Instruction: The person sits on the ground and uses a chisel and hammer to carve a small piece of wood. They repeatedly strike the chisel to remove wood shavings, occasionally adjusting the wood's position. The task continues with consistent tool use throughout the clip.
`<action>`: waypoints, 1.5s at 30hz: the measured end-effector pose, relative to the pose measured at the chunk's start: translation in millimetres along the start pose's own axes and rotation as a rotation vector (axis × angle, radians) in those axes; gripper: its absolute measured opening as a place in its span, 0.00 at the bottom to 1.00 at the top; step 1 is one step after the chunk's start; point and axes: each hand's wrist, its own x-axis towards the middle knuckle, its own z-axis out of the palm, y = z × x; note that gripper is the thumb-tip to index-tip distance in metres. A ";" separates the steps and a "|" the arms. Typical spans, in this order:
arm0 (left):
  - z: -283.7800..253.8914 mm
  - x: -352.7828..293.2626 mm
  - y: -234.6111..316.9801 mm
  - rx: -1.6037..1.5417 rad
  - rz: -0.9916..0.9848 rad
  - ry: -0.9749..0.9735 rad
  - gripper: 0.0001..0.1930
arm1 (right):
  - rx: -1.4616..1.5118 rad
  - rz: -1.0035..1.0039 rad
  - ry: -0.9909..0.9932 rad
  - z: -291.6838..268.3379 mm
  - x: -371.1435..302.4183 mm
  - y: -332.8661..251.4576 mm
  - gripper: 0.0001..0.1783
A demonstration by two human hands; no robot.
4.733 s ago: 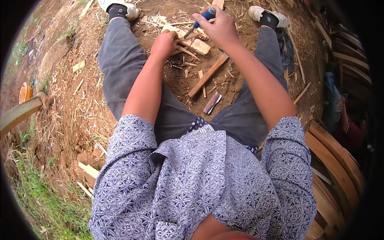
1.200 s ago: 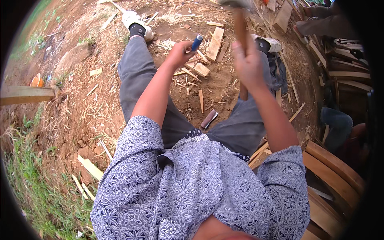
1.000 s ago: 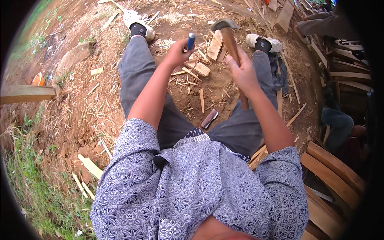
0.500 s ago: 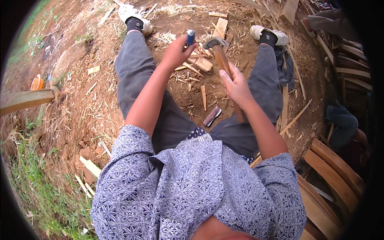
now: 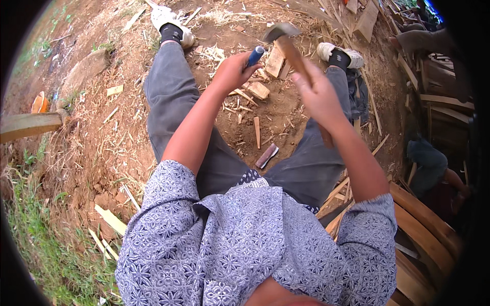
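Note:
My left hand (image 5: 230, 74) is closed around the blue handle of what looks like a chisel (image 5: 255, 56); its blade is hidden. A claw hammer (image 5: 293, 51) with a wooden handle is in my right hand (image 5: 324, 99), its metal head raised up and to the right of the blue handle, apart from it. Beyond and below my left hand, small wood blocks (image 5: 258, 91) lie on the dirt between my legs. A folded brown piece like sandpaper (image 5: 266, 155) rests nearer to me, with a thin wood sliver (image 5: 257, 132) just past it.
Wood chips and shavings cover the brown ground (image 5: 122, 127). A curved wooden beam (image 5: 30, 127) juts in from the left, near an orange object (image 5: 40, 103). Curved planks (image 5: 423, 229) are stacked at my right, where another person's sleeve (image 5: 427, 159) shows. Grass (image 5: 46, 234) grows at lower left.
My right hand has lifted the hammer up and to the right, its head now farther from me. My left hand and the blue handle have shifted slightly right, the handle tilting rightward.

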 end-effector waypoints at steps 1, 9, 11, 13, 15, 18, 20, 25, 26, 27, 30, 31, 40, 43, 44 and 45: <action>1.5 -7.2 -8.3 -0.009 0.009 0.036 0.17 | 0.037 0.073 0.005 -7.7 -1.1 -18.5 0.27; 3.0 2.9 -9.2 -0.033 0.029 0.003 0.15 | 0.023 -0.131 0.042 12.9 -7.3 -6.7 0.17; 2.9 -3.9 -19.6 -0.024 0.010 0.033 0.15 | 0.104 -0.035 0.016 1.9 -5.0 -30.9 0.19; 3.5 -3.2 -18.7 -0.039 0.028 0.018 0.15 | 0.206 0.027 0.077 0.3 -8.9 -37.3 0.24; 6.0 0.4 -9.4 -0.073 0.085 0.008 0.15 | 0.220 0.008 0.136 11.3 -15.4 -21.7 0.28; 6.0 -2.9 -12.7 -0.053 0.085 0.030 0.16 | 0.000 0.009 -0.119 17.8 -10.4 -3.7 0.25; 0.8 -5.5 -14.1 -0.034 0.017 0.016 0.16 | 0.101 0.033 0.008 2.2 -7.6 -46.0 0.27; 7.8 2.1 -6.3 -0.060 0.047 -0.016 0.16 | -0.027 -0.005 -0.061 22.9 -12.8 5.6 0.25; 8.1 -1.6 -19.1 -0.045 0.074 0.042 0.16 | 0.000 0.103 -0.123 14.6 -9.2 -13.9 0.24; 5.3 -4.8 -21.7 -0.045 0.057 0.035 0.16 | 0.037 0.052 -0.029 6.8 -1.5 -27.5 0.25; 6.8 -3.7 -14.9 -0.048 0.039 0.041 0.15 | 0.114 0.027 0.148 6.8 -10.9 -31.7 0.27; 8.8 -2.3 -9.5 -0.056 0.033 0.014 0.15 | 0.137 0.040 0.150 15.5 -13.4 -14.1 0.27; 9.7 -4.1 -9.7 -0.077 0.021 0.019 0.15 | 0.089 0.186 -0.077 15.1 -11.3 -14.5 0.27; 8.9 -6.7 -23.7 -0.116 0.093 0.064 0.16 | 0.090 -0.062 0.036 15.1 -6.2 -17.2 0.26; 9.5 -5.1 -21.4 -0.112 0.064 0.081 0.16 | 0.129 -0.116 0.181 16.3 -10.4 -30.6 0.26; 8.8 -2.2 -19.9 -0.086 0.034 0.054 0.16 | 0.169 -0.170 0.325 17.9 -12.5 -36.6 0.26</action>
